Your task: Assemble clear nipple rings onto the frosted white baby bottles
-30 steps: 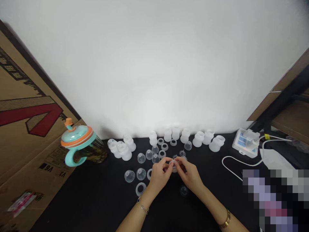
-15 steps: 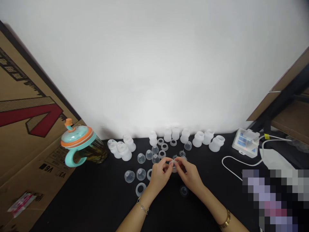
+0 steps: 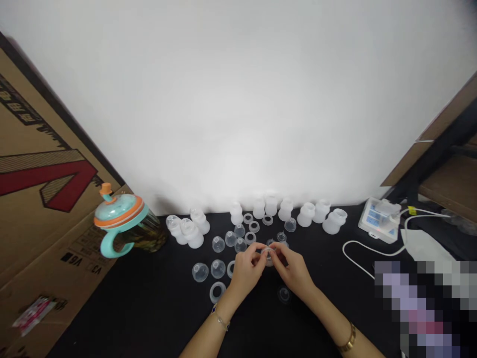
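Note:
My left hand [image 3: 250, 266] and my right hand [image 3: 289, 264] meet at the centre of the black table, fingertips pinched on a small clear round piece [image 3: 269, 258]. The fingers partly cover it, so its exact shape is hard to tell. Left of my hands lie clear domed caps [image 3: 218, 269] and white rings [image 3: 217, 292], one ring partly behind my left wrist. Just beyond my fingers are a clear nipple-like piece [image 3: 281, 236] and more small rings [image 3: 250, 238]. A faint clear disc [image 3: 284, 294] lies beneath my right forearm's inner side.
White bottles [image 3: 286, 209] stand along the wall, with several capped ones [image 3: 192, 233] further left. A teal-lidded jug [image 3: 130, 223] stands by a cardboard box [image 3: 44, 238]. To the right are a power strip [image 3: 379, 220], a white cable [image 3: 354, 242] and a blurred, pixelated object [image 3: 417, 308].

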The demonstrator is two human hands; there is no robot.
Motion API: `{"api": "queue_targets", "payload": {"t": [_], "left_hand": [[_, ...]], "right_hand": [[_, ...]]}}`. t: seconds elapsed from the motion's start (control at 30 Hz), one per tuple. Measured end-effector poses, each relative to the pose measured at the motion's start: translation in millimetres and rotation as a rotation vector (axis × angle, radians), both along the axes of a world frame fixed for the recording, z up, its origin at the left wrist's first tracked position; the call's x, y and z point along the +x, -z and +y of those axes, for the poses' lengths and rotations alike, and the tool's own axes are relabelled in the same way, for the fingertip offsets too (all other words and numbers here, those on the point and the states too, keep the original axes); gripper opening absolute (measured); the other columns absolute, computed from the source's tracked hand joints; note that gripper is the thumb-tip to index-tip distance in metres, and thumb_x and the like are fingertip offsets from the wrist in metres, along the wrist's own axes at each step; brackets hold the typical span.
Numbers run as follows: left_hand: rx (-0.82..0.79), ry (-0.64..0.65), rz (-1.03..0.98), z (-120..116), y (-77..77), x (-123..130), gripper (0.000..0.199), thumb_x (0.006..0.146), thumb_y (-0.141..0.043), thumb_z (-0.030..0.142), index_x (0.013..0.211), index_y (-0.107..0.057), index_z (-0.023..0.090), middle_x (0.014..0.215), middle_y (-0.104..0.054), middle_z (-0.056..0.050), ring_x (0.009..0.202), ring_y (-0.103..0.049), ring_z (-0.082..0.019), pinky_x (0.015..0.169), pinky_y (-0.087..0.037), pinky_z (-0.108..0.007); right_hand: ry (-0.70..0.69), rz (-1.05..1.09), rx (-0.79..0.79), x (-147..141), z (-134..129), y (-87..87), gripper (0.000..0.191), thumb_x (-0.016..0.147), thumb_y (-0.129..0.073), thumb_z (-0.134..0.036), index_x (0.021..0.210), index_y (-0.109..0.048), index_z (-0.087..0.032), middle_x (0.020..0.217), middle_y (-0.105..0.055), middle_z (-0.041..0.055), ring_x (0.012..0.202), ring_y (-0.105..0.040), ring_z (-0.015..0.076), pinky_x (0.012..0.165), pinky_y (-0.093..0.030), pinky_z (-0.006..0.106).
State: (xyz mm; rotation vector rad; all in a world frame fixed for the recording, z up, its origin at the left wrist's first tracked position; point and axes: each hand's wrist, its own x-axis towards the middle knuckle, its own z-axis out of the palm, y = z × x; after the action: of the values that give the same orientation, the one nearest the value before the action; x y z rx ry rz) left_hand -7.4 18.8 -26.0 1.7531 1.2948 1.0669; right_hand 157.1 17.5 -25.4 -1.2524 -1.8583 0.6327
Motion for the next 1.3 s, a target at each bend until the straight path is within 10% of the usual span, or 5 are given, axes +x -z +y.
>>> {"api": "queue_targets", "payload": {"t": [1.3], "left_hand": [[0.003,-0.006,0.027,0.6,-1.9,-0.1,0.022,0.094,-0.05,0.035,0.094,-0.065,0.019,0.049,-0.054,0.005,0.04,-0.051,-0.01,0.042,-0.035,-0.019]], "right_hand": [[0.0,-0.001,-0.007,-1.0,-1.4,-3.1,0.021,0.097,-0.047,-0.036,0.103,-0.061,-0.022,0.073,-0.068,0.0001,0.061,-0.064,0.0146,0.049,-0.044,0.02]]}}
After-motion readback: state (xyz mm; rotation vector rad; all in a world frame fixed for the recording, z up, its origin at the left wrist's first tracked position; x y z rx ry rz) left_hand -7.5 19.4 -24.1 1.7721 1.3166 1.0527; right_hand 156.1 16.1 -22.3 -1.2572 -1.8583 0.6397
